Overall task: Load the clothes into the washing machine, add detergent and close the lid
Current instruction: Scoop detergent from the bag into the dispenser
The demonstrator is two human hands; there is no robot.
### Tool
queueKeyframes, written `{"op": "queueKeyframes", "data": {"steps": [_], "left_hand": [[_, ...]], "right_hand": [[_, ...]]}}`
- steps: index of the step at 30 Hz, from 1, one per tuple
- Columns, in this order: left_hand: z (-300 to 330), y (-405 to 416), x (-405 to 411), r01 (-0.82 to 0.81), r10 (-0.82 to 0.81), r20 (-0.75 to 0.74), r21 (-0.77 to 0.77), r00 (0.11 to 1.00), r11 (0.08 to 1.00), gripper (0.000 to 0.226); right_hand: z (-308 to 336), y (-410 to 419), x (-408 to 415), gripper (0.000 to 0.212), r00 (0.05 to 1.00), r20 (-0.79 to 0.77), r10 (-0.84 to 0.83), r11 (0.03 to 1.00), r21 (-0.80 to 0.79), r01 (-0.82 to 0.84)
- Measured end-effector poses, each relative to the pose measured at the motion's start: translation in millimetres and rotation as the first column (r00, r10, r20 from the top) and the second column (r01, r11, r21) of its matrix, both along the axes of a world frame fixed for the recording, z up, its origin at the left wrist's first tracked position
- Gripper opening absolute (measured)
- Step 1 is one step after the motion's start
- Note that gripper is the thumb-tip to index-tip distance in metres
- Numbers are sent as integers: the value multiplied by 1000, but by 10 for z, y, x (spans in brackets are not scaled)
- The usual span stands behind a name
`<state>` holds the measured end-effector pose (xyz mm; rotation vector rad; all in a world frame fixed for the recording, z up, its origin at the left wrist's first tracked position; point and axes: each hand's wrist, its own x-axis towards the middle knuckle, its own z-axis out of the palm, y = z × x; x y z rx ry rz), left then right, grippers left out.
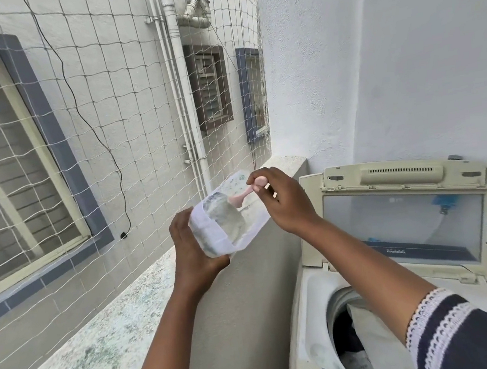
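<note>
— Where are we in the job?

— We judge we're at the detergent step. The clothes (pixel 366 337) already lie in the drum of the washing machine (pixel 316 297) at the near right, a pale piece over darker ones, and the lid (pixel 404 220) stands raised at the far side of the opening.

— And our hands?

— Our left hand (pixel 193 247) is wrapped around the near end of the detergent container (pixel 225 225), a clear tub with white trim, tipped so its open mouth faces us. It's held in the air over the speckled ledge (pixel 102 337), left of the machine and apart from it. Pale powder sits inside.

— The right?

— Our right hand (pixel 284 204) pinches the handle of a pink scoop (pixel 247 191) between thumb and fingertips, closed firmly on it. The scoop's bowl is down inside the tub, against the powder. Whether it's full yet, we cannot tell; the plastic blurs it.

— So what does the next move call for?

— We'd say lifting the scoop out level, carrying it right and nearer to the drum, then tipping it over the clothes. The tub should stay tilted no further, or powder may spill onto the ledge.

— And after that?

— The scoop goes back and the lid comes down; neither is done yet.
</note>
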<state>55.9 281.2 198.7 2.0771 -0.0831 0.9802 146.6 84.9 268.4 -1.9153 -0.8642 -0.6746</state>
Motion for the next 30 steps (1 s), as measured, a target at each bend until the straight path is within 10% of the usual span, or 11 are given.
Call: {"op": "queueKeyframes", "data": {"steps": [14, 30], "left_hand": [[54, -35, -17, 119, -121, -4, -117, 993, 986, 104], [7, 12, 78, 32, -32, 7, -86, 999, 996, 100]], "right_hand": [[-153, -18, -38, 28, 984, -10, -179, 980, 89, 179], [-204, 197, -266, 16, 635, -739, 225, 844, 473, 251]]}}
